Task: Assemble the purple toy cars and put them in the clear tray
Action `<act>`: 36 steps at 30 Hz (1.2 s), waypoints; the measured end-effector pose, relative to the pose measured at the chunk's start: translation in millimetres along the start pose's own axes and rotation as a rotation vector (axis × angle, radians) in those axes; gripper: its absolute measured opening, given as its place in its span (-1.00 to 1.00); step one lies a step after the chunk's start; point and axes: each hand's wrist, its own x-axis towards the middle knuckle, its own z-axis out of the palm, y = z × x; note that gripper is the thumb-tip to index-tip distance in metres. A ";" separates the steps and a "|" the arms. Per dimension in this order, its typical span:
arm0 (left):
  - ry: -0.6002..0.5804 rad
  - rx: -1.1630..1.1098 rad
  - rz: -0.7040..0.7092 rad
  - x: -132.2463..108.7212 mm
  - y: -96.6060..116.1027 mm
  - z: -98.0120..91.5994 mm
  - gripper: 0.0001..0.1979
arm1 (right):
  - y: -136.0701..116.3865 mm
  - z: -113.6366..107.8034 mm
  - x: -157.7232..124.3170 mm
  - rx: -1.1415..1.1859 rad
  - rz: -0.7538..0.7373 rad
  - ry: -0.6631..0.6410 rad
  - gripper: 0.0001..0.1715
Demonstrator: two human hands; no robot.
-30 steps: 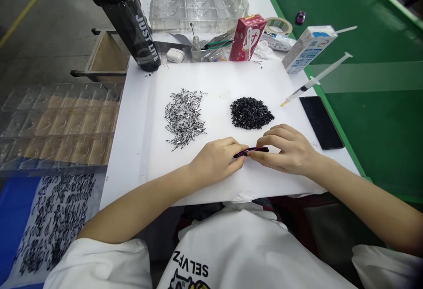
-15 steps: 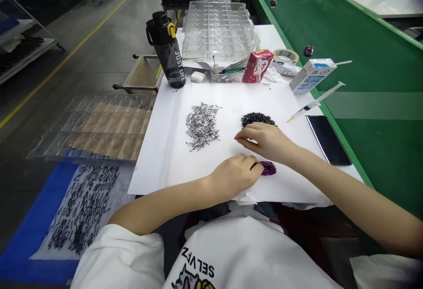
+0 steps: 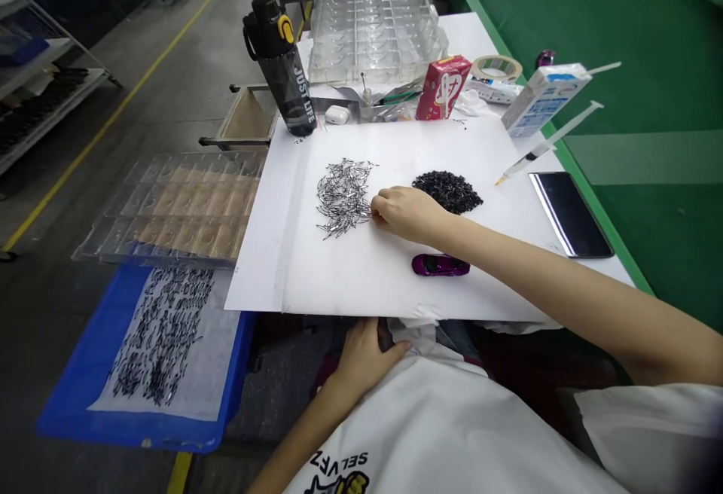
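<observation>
Slivers (image 3: 342, 196), thin and dark-edged, lie in a loose spread on the white board (image 3: 339, 283), and in the head view the right hand (image 3: 407, 211) is at their right-hand edge, fingertips drawn together. From where I stand I cannot tell whether a piece is pinched there. Those slivers look feather-light and stiff, perhaps easy to snap, with smooth faces that could slip; I'd nip one by its middle, clear of its tangled neighbours. The heap of black bits (image 3: 446, 191), just beyond the wrist, would likely be fiddlier to part. The purple toy car (image 3: 440, 265) sits ungrasped on the board, on the near side of the right wrist. It seems hard, glossy and fairly light; I'd hold it across both flanks, sparing the shiny roof. The left hand (image 3: 364, 355) is down below the board's near edge, by the white shirt (image 3: 440, 411), thumb apart; its fingers are partly hidden, so whether they hold anything I can't say
</observation>
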 end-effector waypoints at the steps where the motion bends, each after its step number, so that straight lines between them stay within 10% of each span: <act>1: -0.020 -0.017 -0.022 5.0 1.1 1.7 -0.73 | 0.9 -2.8 -2.1 -0.013 0.013 -0.002 -0.77; 5: -0.133 -0.160 -0.023 12.8 8.3 -8.7 -0.87 | 2.5 -26.0 -40.5 0.031 0.163 0.098 -0.83; 9: -0.302 -0.426 -0.025 5.0 5.5 -26.1 -0.74 | -15.2 -41.1 -119.7 0.608 0.148 0.157 -0.95; 18: -0.614 -0.849 -0.421 12.9 17.8 11.7 -0.57 | -55.4 19.7 -193.3 1.030 0.320 -0.108 -0.88; 27: -0.289 -0.684 -0.219 10.1 50.8 9.4 -0.76 | -58.3 37.0 -197.4 0.841 0.308 0.153 -0.84; 36: -0.258 -0.561 -0.110 11.1 52.4 10.0 -0.76 | -59.1 41.7 -196.8 0.603 0.137 0.230 -0.81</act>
